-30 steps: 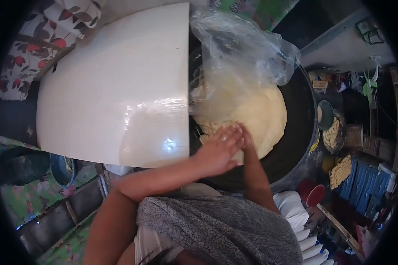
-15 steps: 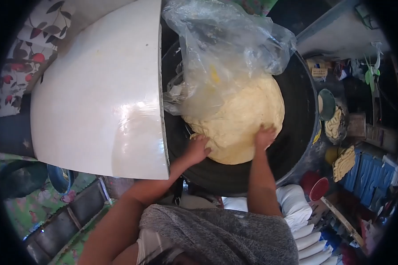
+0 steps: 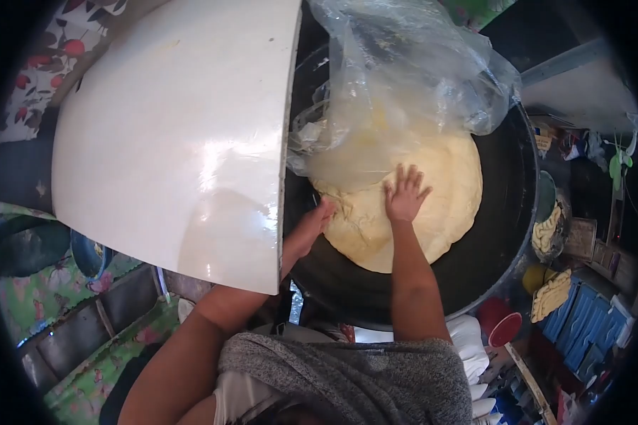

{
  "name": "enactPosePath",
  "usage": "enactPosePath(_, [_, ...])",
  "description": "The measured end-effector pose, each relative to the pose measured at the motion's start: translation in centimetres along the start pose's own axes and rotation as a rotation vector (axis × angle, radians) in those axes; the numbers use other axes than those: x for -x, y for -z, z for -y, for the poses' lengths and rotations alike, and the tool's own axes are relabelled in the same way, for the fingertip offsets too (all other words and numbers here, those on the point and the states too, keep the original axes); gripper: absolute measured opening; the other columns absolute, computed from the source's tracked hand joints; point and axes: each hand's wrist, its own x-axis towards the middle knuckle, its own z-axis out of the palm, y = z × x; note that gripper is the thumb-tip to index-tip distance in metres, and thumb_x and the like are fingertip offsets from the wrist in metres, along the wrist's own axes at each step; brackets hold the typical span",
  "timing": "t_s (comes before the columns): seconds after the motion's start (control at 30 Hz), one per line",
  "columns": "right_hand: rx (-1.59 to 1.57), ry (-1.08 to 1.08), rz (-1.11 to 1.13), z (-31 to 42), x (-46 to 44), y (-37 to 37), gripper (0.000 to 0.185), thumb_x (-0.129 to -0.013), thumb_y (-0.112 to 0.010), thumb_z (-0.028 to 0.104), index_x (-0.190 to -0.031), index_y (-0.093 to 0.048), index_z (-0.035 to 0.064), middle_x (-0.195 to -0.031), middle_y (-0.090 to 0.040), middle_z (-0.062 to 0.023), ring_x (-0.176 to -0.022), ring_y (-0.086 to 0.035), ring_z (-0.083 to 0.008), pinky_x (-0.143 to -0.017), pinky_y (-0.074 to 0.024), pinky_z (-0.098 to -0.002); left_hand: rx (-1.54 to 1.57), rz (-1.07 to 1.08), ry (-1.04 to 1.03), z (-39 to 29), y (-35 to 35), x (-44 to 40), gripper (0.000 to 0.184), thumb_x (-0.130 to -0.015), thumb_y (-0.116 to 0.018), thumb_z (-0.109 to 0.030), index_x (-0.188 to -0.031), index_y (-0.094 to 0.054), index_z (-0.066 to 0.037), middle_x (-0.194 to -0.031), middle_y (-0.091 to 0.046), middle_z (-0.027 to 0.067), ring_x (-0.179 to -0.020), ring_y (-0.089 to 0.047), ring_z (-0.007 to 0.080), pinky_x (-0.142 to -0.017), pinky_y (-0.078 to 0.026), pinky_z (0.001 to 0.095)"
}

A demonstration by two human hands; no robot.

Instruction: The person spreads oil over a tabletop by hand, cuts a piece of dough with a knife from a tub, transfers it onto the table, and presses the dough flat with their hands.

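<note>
On my screen, the bare left hand [image 3: 310,227] is side-on at 8 o'clock, by the edge of the big, round, pale yellow dough [image 3: 443,212]; I can't tell if it pinches. The bare right hand [image 3: 405,198] lies on the dough's middle, fingers spread. The dough sits in a wide, round black tub [image 3: 505,212]. It looks heavy, soft and maybe sticky, so I'd hold it underneath with both palms. Farther off, at 2 o'clock, the small tan box [image 3: 542,141] has print too tiny to read.
</note>
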Motion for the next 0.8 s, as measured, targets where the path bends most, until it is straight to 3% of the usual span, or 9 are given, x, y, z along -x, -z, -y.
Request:
enactPosePath(0.03, [-0.075,-0.190,-0.086,0.9,0.0,-1.1,0.065,-0.087,-0.039,0.053,-0.144,-0.021,0.0244,-0.150,-0.016,-0.0082,-0.138,-0.012,-0.0303,-0.106,-0.0040,-0.0609,0.197,-0.021,0.120,-0.3,0.0,0.4,0.067,-0.091,-0.043,-0.052,-0.131,-0.041,0.001,-0.139,-0.037,0.0167,-0.126,-0.038,0.0271,-0.106,-0.024,0.0318])
enactPosePath(0.13, [-0.257,-0.150,-0.265,5.0,3.3,-3.4,0.072,-0.086,-0.040,0.055,-0.145,-0.017,0.0200,-0.150,-0.012,-0.0151,-0.138,-0.008,-0.0345,-0.106,-0.0021,-0.0595,0.323,-0.001,0.134,0.3,0.5,-0.3,0.063,-0.092,-0.041,-0.051,-0.130,-0.043,0.000,-0.137,-0.040,0.0100,-0.125,-0.037,0.0222,-0.105,-0.025,0.0318])
enactPosePath(0.27, [-0.040,0.355,0.445,2.8,9.6,1.1,0.082,-0.083,-0.042,0.060,-0.145,-0.012,0.0166,-0.149,-0.005,-0.0204,-0.138,-0.002,-0.0372,-0.105,-0.0003,-0.0610,-0.370,-0.020,-0.364,4.5,-0.4,-0.3,0.056,-0.089,-0.051,-0.043,-0.124,-0.047,0.000,-0.124,-0.049,0.0164,-0.116,-0.045,0.0279,-0.100,-0.033,0.0362])
enactPosePath(0.4, [0.058,0.320,0.856,-0.5,11.9,4.3,0.094,-0.076,-0.046,0.068,-0.145,-0.010,0.0154,-0.150,-0.001,-0.0178,-0.137,0.001,-0.0407,-0.096,-0.0126,-0.0727,-0.996,0.363,-0.436,1.9,-0.8,6.5,0.050,-0.086,-0.057,-0.037,-0.118,-0.050,0.001,-0.114,-0.051,0.0213,-0.109,-0.049,0.0350,-0.094,-0.039,0.0404])
enactPosePath(0.43, [-0.003,0.303,0.971,-1.0,11.6,5.5,0.094,-0.076,-0.050,0.066,-0.145,-0.011,0.0141,-0.150,0.001,-0.0175,-0.137,0.003,-0.0411,-0.101,-0.0153,-0.0666,-0.995,0.475,-0.459,2.9,-0.7,6.9,0.049,-0.086,-0.057,-0.037,-0.116,-0.051,0.001,-0.113,-0.052,0.0210,-0.108,-0.050,0.0356,-0.093,-0.039,0.0408])
enactPosePath(0.5, [-0.148,0.455,0.838,-3.4,10.0,4.6,0.088,-0.078,-0.055,0.059,-0.144,-0.018,0.0122,-0.148,-0.016,-0.0170,-0.134,-0.018,-0.0401,-0.103,-0.0265,-0.0541,-0.944,0.503,-0.525,1.6,-0.1,10.2,0.050,-0.086,-0.055,-0.039,-0.113,-0.053,0.002,-0.109,-0.054,0.0206,-0.107,-0.051,0.0353,-0.091,-0.040,0.0401])
enactPosePath(0.57, [-1.011,-0.436,1.095,-1.6,8.0,12.4,0.073,-0.083,-0.057,0.046,-0.140,-0.030,0.0104,-0.141,-0.034,-0.0156,-0.124,-0.039,-0.0322,-0.100,-0.0325,-0.0430,-1.009,0.500,-0.501,-1.0,0.6,12.9,0.052,-0.087,-0.053,-0.040,-0.117,-0.052,0.002,-0.112,-0.053,0.0210,-0.109,-0.050,0.0344,-0.093,-0.040,0.0386])
enactPosePath(0.7, [-1.353,-0.149,0.227,3.6,5.7,22.4,0.056,-0.089,-0.054,0.035,-0.133,-0.038,0.0047,-0.129,-0.046,-0.0156,-0.113,-0.050,-0.0250,-0.096,-0.0369,-0.0373,-0.925,0.615,-0.527,-4.9,1.5,16.8,0.056,-0.088,-0.052,-0.043,-0.124,-0.048,0.000,-0.117,-0.052,0.0218,-0.111,-0.050,0.0335,-0.093,-0.040,0.0374])
enactPosePath(0.8, [-1.275,0.074,0.187,7.7,5.7,28.3,0.051,-0.090,-0.054,0.029,-0.131,-0.040,0.0027,-0.127,-0.048,-0.0148,-0.112,-0.050,-0.0239,-0.096,-0.0377,-0.0352,-0.743,0.715,-0.582,-8.5,2.9,20.0,0.055,-0.089,-0.051,-0.042,-0.125,-0.048,-0.001,-0.117,-0.054,0.0214,-0.111,-0.051,0.0317,-0.093,-0.040,0.0375])
